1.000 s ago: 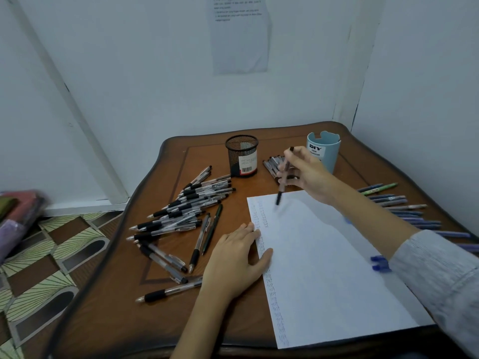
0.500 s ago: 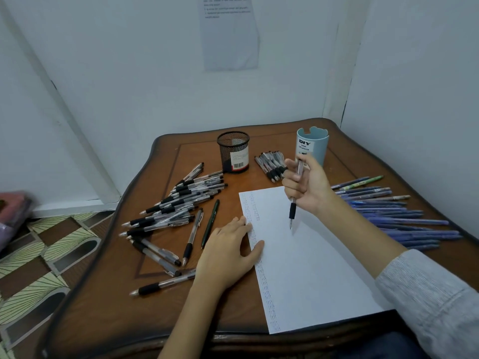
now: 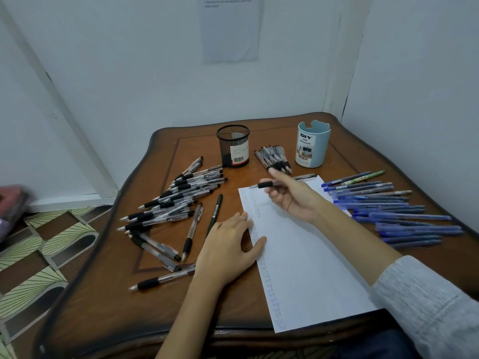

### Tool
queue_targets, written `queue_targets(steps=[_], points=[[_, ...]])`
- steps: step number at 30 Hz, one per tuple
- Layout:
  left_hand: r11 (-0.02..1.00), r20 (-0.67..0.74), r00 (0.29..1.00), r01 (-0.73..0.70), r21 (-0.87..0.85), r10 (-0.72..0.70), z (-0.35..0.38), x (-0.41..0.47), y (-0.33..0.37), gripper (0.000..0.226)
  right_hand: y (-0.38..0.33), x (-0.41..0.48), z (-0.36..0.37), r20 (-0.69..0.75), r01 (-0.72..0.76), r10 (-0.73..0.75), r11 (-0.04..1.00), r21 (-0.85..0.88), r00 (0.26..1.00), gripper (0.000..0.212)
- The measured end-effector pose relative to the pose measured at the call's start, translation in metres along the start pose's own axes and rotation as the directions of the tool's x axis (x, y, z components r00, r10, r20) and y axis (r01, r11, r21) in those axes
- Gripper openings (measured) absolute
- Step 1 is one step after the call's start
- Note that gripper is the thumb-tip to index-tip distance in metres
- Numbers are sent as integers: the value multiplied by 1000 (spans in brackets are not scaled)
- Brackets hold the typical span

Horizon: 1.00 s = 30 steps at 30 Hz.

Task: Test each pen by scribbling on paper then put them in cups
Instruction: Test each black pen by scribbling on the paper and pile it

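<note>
1. The wall notice (image 3: 230, 29) is running off the top edge, its print too small to read.
2. A pink object (image 3: 10, 203) at the left edge is showing only as blur.
3. The right hand (image 3: 290, 195) is hiding the middle of the black-grip pen (image 3: 264, 184).
4. The scribbles (image 3: 255, 211) on the paper (image 3: 311, 255) are showing too small to read.

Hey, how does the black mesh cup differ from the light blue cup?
The black mesh cup is see-through wire; the light blue cup has solid walls. The mesh cup's rim is an even circle; the blue cup's is notched. The mesh cup's label shows a barcode; the blue cup's reads DIY Desk Organizer. Both stand upright at the far side of the table.
</note>
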<state>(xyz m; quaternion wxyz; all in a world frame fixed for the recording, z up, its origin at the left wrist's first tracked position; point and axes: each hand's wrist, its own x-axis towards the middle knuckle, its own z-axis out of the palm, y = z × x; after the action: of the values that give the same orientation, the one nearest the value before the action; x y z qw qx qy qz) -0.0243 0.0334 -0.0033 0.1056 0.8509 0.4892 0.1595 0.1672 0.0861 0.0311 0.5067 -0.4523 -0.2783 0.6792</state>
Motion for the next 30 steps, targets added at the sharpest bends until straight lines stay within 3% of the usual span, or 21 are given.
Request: queue_targets(steps=[2,5,10,15,18,30], points=[[1000,5,1000,3,3,-3,0,0,0,58,7,4,2,-75,58,-66,994,-96,995,19],[1000,3,1000,4,9,-4,1,0,-1,58,18,7,6,-152,136,-186,947,-292,971,24],[1000,-3,1000,3,3,-3,1,0,-1,58,30,6,13,-113,258,-343,851,-457,933,32],[1000,16,1000,15,-3,-15,1,0,-1,58,40,7,16,-168,251,-531,625,-739,830,41],[1000,19,1000,17,-11,-17,1,1,-1,58,41,7,13,-155,266,-576,578,-771,802,29],[1000,24,1000,9,-8,-9,2,0,-1,59,44,10,9,-75,333,-595,546,-769,800,32]])
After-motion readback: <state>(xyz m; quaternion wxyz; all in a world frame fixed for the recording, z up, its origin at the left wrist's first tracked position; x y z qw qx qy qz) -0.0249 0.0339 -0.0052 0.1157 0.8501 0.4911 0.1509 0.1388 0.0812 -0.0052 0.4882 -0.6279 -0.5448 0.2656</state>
